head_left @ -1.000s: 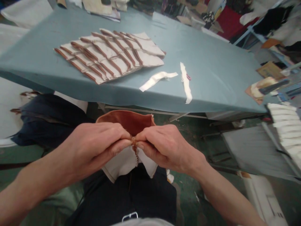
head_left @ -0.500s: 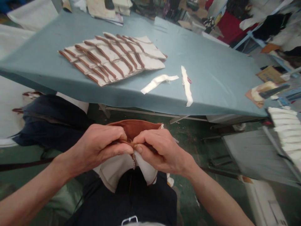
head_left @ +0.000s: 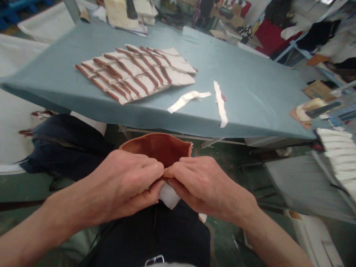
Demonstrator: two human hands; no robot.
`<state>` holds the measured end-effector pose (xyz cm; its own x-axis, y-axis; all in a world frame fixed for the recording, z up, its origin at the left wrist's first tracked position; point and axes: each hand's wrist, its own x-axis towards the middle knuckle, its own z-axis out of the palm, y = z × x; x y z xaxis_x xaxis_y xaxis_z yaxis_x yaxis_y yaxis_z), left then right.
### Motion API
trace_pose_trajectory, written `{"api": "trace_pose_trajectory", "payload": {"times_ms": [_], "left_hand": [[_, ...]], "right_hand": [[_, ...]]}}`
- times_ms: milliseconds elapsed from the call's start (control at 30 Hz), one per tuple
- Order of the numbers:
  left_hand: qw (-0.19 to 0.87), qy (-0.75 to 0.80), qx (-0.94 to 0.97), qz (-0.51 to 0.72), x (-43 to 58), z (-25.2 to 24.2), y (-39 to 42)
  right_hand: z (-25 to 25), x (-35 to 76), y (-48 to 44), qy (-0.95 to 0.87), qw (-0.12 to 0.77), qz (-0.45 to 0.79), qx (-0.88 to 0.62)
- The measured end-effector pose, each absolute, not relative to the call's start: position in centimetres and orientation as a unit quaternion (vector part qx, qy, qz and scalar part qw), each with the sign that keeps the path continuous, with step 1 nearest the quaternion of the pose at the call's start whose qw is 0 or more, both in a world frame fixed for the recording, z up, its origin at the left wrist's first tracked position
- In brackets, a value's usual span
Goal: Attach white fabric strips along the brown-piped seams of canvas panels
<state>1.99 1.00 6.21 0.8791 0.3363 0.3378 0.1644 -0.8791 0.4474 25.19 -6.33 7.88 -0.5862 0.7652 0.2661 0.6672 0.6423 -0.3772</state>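
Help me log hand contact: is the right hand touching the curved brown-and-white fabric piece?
Touching. The head view shows the right hand pinching the fabric piece at its brown edge.

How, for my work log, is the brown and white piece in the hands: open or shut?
Open: the piece shows its brown inside, far edge arched away from the left hand and right hand.

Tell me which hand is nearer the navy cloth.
Left. In the picture, the left hand is to the right of the navy cloth, pinching the brown piece; the right hand pinches it too, but farther right.
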Motion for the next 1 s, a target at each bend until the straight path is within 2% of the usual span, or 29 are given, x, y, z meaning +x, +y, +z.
{"api": "trace_pose_trajectory", "payload": {"times_ms": [133, 267, 367, 433, 533, 667, 800, 900, 1000], "left_hand": [[0.352, 0.148, 0.894, 0.235, 2.4, 6.1, 0.4], [0.532, 0.183, 0.787, 0.254, 2.7, 6.1, -1.0], [0.647, 0.167, 0.685, 0.289, 2.9, 5.5, -1.5], [0.7, 0.167, 0.624, 0.305, 2.9, 4.7, -1.4], [0.74, 0.183, 0.568, 0.309, 2.7, 3.4, -0.9], [0.734, 0.234, 0.575, 0.275, 1.6, 2.4, -0.3], [0.673, 0.296, 0.621, 0.27, 1.1, 2.7, 0.1], [0.599, 0.262, 0.707, 0.269, 1.4, 3.7, 0.8], [0.481, 0.244, 0.804, 0.251, 1.8, 5.0, 1.7]], "right_hand": [[7.0, 25.7, -5.2, -0.857, 0.27, 0.217, -0.382], [5.7, 25.6, -3.8, -0.746, 0.36, 0.468, -0.308], [5.3, 25.0, -3.0, -0.627, 0.364, 0.633, -0.271], [5.3, 24.7, -2.6, -0.581, 0.355, 0.68, -0.274], [5.4, 24.6, -2.1, -0.572, 0.345, 0.675, -0.313], [5.4, 24.7, -1.7, -0.623, 0.331, 0.614, -0.354], [5.7, 24.8, -1.7, -0.666, 0.339, 0.557, -0.362], [6.0, 25.1, -2.1, -0.691, 0.343, 0.521, -0.365], [6.5, 25.5, -2.7, -0.74, 0.337, 0.446, -0.374]]}}
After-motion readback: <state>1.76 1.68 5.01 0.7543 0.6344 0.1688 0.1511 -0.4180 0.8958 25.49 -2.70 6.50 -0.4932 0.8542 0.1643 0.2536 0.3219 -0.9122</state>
